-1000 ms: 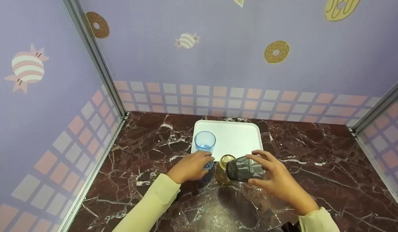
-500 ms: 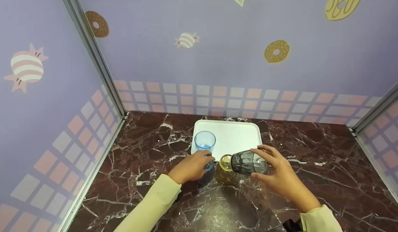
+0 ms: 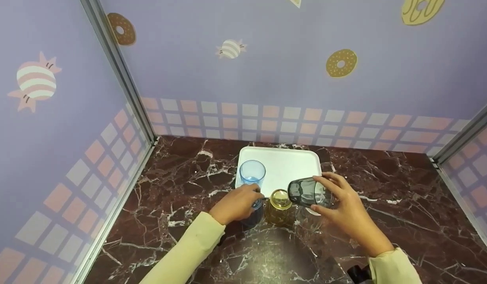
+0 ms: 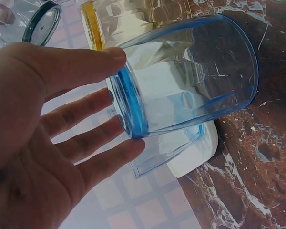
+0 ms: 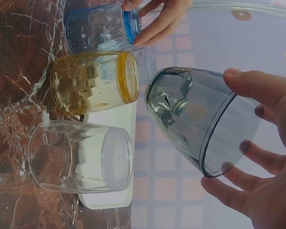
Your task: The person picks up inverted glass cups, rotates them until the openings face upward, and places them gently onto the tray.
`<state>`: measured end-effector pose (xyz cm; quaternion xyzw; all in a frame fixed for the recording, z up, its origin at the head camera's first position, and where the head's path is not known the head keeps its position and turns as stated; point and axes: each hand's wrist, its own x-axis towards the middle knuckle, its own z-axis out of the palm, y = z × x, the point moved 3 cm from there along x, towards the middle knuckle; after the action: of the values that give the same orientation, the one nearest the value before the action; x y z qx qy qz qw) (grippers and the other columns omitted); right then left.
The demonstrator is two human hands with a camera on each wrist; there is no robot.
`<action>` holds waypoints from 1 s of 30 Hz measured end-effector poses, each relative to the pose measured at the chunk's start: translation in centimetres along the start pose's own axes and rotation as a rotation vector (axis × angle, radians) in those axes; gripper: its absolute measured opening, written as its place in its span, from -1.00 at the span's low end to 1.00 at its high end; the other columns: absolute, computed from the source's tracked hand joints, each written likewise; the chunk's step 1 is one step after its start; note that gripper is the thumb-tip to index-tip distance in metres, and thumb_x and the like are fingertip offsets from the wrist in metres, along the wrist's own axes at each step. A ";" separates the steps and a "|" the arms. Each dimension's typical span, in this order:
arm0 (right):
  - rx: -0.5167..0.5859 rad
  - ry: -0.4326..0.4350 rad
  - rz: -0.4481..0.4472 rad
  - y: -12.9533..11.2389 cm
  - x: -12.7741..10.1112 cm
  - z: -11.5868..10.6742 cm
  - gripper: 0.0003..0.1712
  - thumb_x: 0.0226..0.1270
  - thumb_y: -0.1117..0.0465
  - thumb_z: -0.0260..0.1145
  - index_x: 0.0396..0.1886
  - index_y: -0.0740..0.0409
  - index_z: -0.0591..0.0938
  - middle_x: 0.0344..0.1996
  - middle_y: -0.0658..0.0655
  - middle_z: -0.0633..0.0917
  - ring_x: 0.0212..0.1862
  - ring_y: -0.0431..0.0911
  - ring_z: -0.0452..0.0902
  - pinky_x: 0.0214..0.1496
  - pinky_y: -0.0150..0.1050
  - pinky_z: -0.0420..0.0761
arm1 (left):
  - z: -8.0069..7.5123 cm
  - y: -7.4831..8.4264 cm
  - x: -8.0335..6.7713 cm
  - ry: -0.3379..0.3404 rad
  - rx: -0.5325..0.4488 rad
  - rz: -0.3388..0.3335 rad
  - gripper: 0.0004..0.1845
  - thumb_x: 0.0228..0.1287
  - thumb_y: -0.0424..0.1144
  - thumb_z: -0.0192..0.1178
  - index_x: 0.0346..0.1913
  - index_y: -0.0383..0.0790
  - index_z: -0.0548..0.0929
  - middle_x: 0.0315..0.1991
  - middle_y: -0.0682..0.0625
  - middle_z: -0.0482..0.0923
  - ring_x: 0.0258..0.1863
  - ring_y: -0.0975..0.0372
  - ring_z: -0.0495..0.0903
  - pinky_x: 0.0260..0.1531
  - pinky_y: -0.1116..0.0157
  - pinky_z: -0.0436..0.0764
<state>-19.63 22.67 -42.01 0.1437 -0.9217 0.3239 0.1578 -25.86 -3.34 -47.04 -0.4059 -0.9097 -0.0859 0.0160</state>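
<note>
My left hand grips a blue tumbler that stands mouth-down on the marble, thumb and fingers curled round its thick base ring. A paler blue tumbler stands upright just behind it, at the front left corner of the white tray. My right hand holds a grey tumbler tilted on its side in the air over the tray's front right edge; fingers wrap its rim end. A yellow tumbler and a clear one stand mouth-down between the hands.
The dark red marble counter is boxed in by purple patterned walls at the back and on both sides. Metal corner posts rise at the back corners. Bare marble lies to the left and right of the tray.
My right hand has lifted the grey tumbler up and away from the yellow one, toward the tray. The left hand has kept its hold on the blue tumbler.
</note>
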 end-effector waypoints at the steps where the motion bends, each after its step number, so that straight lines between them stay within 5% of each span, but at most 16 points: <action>1: -0.001 0.002 0.003 0.0 0.1 0.0 -0.15 -0.16 0.24 0.62 0.25 -0.08 0.55 0.27 0.18 0.44 0.24 0.21 0.42 0.21 0.21 0.48 | 0.0 0.0 0.1 -0.001 -0.004 0.002 -0.70 0.05 -0.38 0.36 -0.09 -0.15 0.74 -0.18 -0.04 0.57 -0.23 0.15 0.58 -0.14 0.23 0.63; 13: -0.003 0.029 0.013 0.1 0.5 0.4 -0.15 -0.14 0.29 0.61 0.27 -0.03 0.53 0.28 0.21 0.40 0.26 0.23 0.40 0.18 0.18 0.50 | -0.6 -0.3 0.5 -0.042 0.003 -0.010 -0.63 -0.13 -0.41 0.41 -0.13 -0.14 0.75 -0.25 -0.03 0.59 -0.30 0.15 0.60 -0.22 0.23 0.65; 30: -0.014 0.066 0.027 0.3 1.0 1.0 -0.16 -0.13 0.29 0.60 0.27 0.02 0.53 0.31 0.24 0.37 0.31 0.26 0.31 0.27 0.25 0.38 | -0.6 -0.5 0.9 -0.055 -0.028 -0.010 -0.59 -0.12 -0.35 0.45 -0.09 -0.16 0.72 -0.18 -0.04 0.61 -0.20 0.12 0.63 -0.11 0.21 0.64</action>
<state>-20.86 22.05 -42.53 0.1193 -0.9201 0.3242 0.1846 -26.89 -3.12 -46.48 -0.4039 -0.9105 -0.0877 -0.0150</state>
